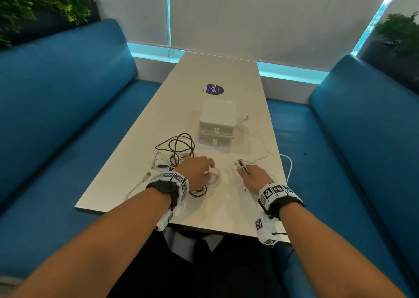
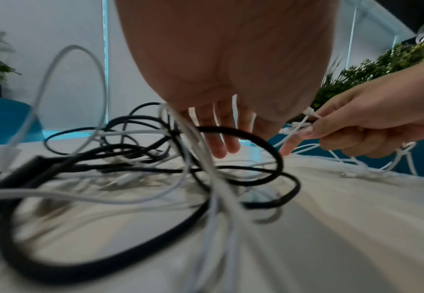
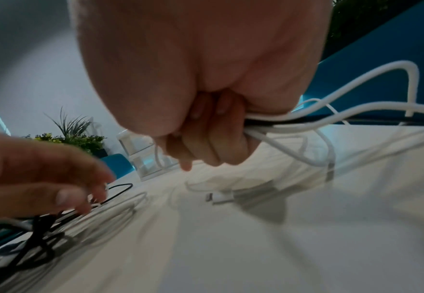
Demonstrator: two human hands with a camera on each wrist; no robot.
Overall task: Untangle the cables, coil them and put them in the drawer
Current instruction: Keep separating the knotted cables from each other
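I've got the table (image 1: 217, 75) running lengthwise ahead of me, a bench seat (image 1: 68, 89) along its left side & another (image 1: 353, 125) along the right. Drawer unit (image 1: 217, 122) sits mid-table, two drawers stacked, fronts toward me. A round sticker (image 1: 213, 89) lies just behind it. Cable tangle (image 1: 175, 151) lies in front-left of the unit, near the table's near end. My left hand (image 1: 197, 172) is over the tangle's right edge, fingers down among the loops. My right hand (image 1: 254, 176) is to the right of it, apart, gripping a cable bundle (image 1: 240, 164) at its front. One cable (image 1: 260, 139) trails from the bundle back past the unit's right side. Plants (image 1: 45, 0) stand behind both seats.
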